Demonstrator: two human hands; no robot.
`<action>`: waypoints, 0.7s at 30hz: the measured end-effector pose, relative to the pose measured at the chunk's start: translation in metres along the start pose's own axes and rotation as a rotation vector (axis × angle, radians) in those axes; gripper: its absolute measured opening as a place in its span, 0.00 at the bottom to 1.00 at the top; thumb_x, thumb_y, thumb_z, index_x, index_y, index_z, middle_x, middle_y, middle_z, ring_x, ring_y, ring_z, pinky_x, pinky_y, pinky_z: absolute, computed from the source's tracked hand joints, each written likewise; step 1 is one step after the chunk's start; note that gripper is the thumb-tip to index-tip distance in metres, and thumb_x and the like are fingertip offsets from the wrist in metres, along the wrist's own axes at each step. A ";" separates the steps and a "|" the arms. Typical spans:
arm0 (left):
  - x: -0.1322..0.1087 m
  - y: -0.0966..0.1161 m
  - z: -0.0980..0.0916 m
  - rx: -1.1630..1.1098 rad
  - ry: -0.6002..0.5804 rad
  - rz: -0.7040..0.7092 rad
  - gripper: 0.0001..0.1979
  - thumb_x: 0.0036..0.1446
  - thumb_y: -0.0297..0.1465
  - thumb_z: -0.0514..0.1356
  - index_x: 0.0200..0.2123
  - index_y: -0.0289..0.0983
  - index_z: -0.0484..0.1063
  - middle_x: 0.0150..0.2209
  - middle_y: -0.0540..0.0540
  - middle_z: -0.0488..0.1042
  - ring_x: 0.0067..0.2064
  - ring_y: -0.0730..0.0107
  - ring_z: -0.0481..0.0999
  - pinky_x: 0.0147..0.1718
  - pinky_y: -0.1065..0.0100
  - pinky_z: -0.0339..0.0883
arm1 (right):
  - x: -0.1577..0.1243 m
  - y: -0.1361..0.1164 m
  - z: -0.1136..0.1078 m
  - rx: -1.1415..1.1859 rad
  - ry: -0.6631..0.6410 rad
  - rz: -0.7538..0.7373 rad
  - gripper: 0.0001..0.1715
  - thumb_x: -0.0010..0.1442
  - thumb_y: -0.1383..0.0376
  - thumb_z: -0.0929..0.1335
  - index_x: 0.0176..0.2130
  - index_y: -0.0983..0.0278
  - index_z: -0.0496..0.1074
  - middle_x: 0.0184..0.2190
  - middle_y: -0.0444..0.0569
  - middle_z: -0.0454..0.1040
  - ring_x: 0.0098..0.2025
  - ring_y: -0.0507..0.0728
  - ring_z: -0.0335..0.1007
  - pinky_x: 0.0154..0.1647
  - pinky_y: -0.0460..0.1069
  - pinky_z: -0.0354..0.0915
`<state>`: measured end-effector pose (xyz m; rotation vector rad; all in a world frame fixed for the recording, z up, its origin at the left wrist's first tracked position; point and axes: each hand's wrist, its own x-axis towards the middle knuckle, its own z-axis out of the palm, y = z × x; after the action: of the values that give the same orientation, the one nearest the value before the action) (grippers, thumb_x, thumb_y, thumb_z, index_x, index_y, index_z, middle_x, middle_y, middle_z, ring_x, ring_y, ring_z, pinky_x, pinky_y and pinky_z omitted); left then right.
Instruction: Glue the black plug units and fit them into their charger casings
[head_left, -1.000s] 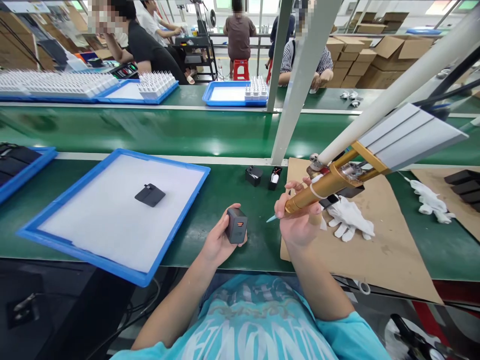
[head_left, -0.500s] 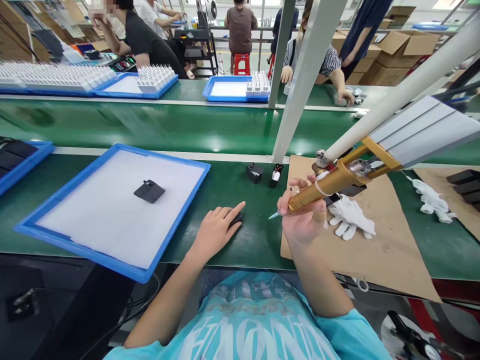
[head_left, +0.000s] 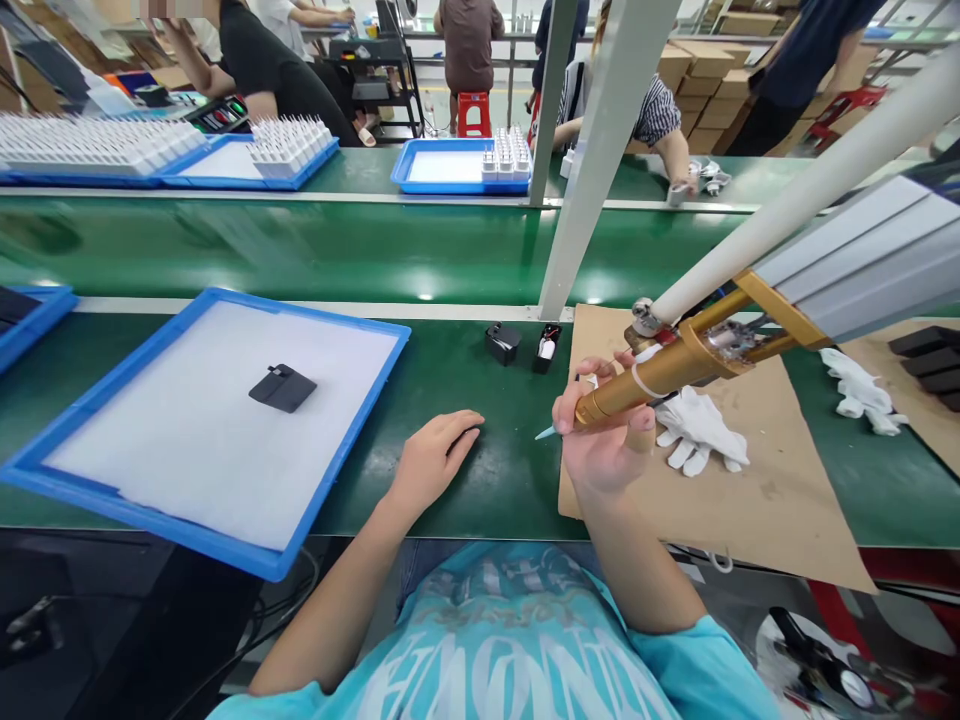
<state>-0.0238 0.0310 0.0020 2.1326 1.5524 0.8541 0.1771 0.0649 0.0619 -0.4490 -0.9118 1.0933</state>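
My left hand (head_left: 433,462) rests low over the green bench, palm down, its fingers drawn together. Whatever lies under those fingers is hidden. My right hand (head_left: 602,440) is wrapped round the front end of a gold dispensing gun (head_left: 637,387), whose pale blue nozzle (head_left: 546,433) points left and down. Beyond my hands, two small black housings stand side by side: a closed-looking one (head_left: 502,343) and one with a white part inside (head_left: 547,348). On the white-lined blue tray (head_left: 341,440) to the left lies a flat black piece (head_left: 283,388) with a small tab.
White gloves (head_left: 701,430) lie on a cardboard sheet (head_left: 780,510) at the right. A slanted white post (head_left: 592,170) rises behind the housings. Past the green channel, trays (head_left: 442,183) hold white parts with pins. Several people sit or stand at the back.
My left hand's fingers have drawn together, and the black thing seen under them before no longer shows. My right hand keeps its hold. The view has shifted slightly.
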 end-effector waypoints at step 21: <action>0.001 -0.001 0.000 0.394 -0.145 0.120 0.12 0.66 0.34 0.53 0.51 0.39 0.67 0.45 0.46 0.77 0.43 0.63 0.76 0.35 0.66 0.69 | 0.001 -0.004 -0.003 0.005 -0.021 0.004 0.21 0.57 0.47 0.66 0.46 0.53 0.69 0.40 0.44 0.67 0.16 0.47 0.63 0.14 0.48 0.53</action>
<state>-0.0243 0.0318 0.0015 2.5195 1.6364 0.4394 0.1820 0.0647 0.0630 -0.4360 -0.9269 1.1055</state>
